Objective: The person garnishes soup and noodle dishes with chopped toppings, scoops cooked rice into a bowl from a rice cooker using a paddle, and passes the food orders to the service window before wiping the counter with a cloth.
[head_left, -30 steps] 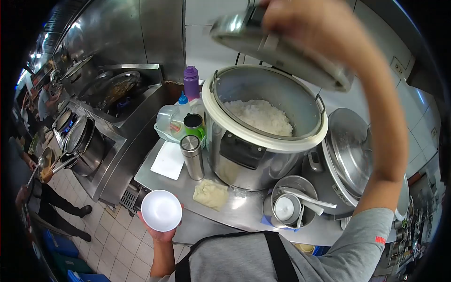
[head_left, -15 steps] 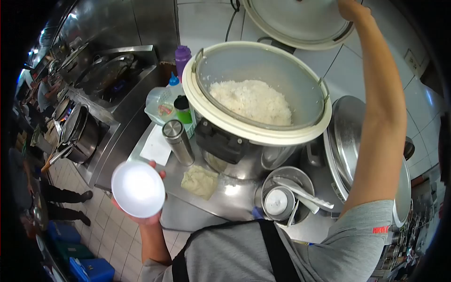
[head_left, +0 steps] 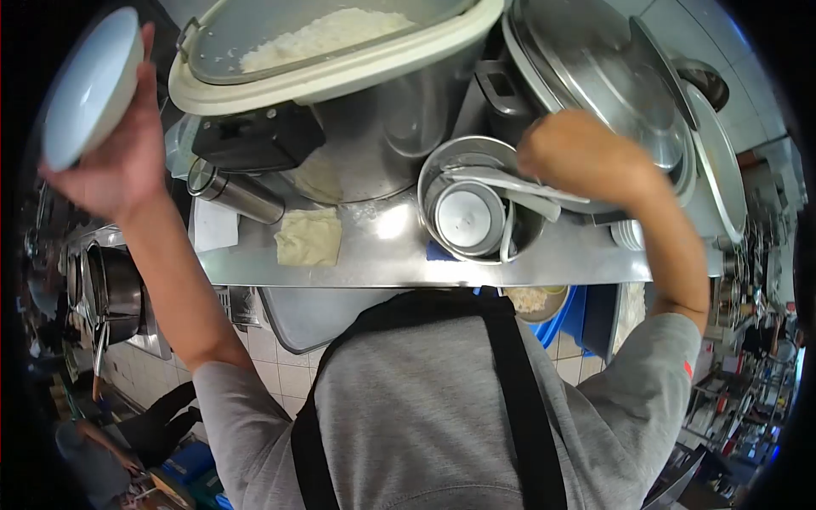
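Note:
At the upper left my left hand [head_left: 127, 174] is closed around a white bowl [head_left: 89, 89], its opening tipped sideways. Beside that hand stands a big cooker [head_left: 357, 136] with a cream rim, its lid off and white rice [head_left: 331, 38] inside. My right hand [head_left: 591, 157], slightly blurred, hangs with bent fingers at the right rim of a metal pot [head_left: 429, 223]. In this pot sit a smaller metal container [head_left: 467, 219] and pale long-handled utensils [head_left: 510, 180], whose handles point toward my right hand. The fingertips of that hand are hidden.
A folded cloth [head_left: 308, 238] and a steel flask [head_left: 234, 191] occupy the steel counter [head_left: 365, 263]. Large lidded metal cookware [head_left: 595, 68] stands at the right. Below the counter edge are a grey tray [head_left: 319, 314] and a bowl of food [head_left: 535, 302]. Another person [head_left: 98, 459] is at the lower left.
My right hand has let go of the cooker's lid and come down to the utensil pot. My left hand has raised the bowl up beside the cooker and tilted it. The view has shifted.

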Action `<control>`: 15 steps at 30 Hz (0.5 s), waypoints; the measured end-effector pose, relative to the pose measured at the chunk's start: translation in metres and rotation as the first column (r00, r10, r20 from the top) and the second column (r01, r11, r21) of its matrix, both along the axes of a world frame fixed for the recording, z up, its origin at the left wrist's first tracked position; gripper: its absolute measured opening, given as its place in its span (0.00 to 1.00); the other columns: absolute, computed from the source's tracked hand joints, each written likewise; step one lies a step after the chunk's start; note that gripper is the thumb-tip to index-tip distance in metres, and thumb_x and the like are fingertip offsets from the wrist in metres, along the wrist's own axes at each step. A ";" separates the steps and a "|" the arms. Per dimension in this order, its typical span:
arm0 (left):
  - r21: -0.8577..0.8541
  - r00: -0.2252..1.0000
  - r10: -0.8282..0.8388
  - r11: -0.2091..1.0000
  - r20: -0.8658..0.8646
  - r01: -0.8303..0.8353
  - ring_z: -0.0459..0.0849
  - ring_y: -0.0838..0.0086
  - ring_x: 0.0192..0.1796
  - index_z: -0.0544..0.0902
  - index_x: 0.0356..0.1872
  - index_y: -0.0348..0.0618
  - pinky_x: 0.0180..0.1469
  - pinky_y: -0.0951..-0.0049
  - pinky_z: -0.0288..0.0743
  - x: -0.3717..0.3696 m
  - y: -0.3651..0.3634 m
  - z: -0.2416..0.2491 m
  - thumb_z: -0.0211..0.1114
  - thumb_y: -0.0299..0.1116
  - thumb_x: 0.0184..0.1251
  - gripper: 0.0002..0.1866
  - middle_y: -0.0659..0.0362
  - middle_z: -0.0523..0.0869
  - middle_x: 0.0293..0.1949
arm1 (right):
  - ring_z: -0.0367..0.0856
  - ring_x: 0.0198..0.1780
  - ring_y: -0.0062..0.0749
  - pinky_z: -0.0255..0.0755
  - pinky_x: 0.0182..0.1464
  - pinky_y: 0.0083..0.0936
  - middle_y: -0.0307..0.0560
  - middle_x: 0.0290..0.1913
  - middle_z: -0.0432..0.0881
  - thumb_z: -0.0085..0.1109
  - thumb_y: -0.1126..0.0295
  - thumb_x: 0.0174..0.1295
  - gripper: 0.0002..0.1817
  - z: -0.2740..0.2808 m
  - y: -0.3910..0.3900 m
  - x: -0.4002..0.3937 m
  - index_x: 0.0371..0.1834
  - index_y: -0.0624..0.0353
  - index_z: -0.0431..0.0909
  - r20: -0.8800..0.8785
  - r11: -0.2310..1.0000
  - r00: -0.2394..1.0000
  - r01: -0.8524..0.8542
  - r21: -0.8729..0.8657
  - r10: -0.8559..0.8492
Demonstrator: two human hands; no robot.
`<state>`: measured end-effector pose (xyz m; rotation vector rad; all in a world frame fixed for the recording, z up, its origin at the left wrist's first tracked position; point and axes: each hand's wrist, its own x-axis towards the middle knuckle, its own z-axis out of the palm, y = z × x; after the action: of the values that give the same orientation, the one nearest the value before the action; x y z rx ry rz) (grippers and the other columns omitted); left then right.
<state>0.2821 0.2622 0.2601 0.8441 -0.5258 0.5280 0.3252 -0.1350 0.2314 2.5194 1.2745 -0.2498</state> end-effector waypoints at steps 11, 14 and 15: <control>-0.053 0.966 0.234 0.969 -0.109 -0.240 0.77 0.55 0.57 0.67 0.62 0.42 0.51 0.50 0.77 0.050 -0.036 0.004 0.47 0.60 0.68 0.33 0.49 0.75 0.58 | 0.78 0.37 0.37 0.69 0.40 0.32 0.44 0.34 0.79 0.60 0.66 0.51 0.06 -0.111 -0.005 -0.030 0.31 0.55 0.80 0.323 0.864 0.945 -0.122 0.489 -0.049; -0.039 0.972 0.188 0.980 -0.140 -0.195 0.79 0.59 0.55 0.68 0.61 0.42 0.50 0.54 0.78 0.050 -0.035 0.003 0.50 0.60 0.67 0.33 0.50 0.77 0.55 | 0.76 0.43 0.42 0.68 0.45 0.35 0.48 0.43 0.76 0.67 0.61 0.49 0.18 -0.054 0.021 -0.026 0.42 0.56 0.78 0.476 0.576 0.872 -0.332 0.747 -0.115; -0.021 0.967 0.210 0.976 -0.147 -0.215 0.79 0.60 0.55 0.68 0.60 0.43 0.49 0.55 0.78 0.051 -0.035 0.003 0.51 0.60 0.66 0.33 0.51 0.77 0.55 | 0.73 0.48 0.45 0.67 0.50 0.40 0.53 0.50 0.74 0.66 0.59 0.51 0.23 -0.032 0.029 -0.020 0.49 0.56 0.75 0.473 0.553 0.877 -0.354 0.755 -0.085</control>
<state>0.3328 0.2268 0.2631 0.9016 -0.2930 0.6655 0.3054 -0.1061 0.1990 2.8330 1.5933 1.2428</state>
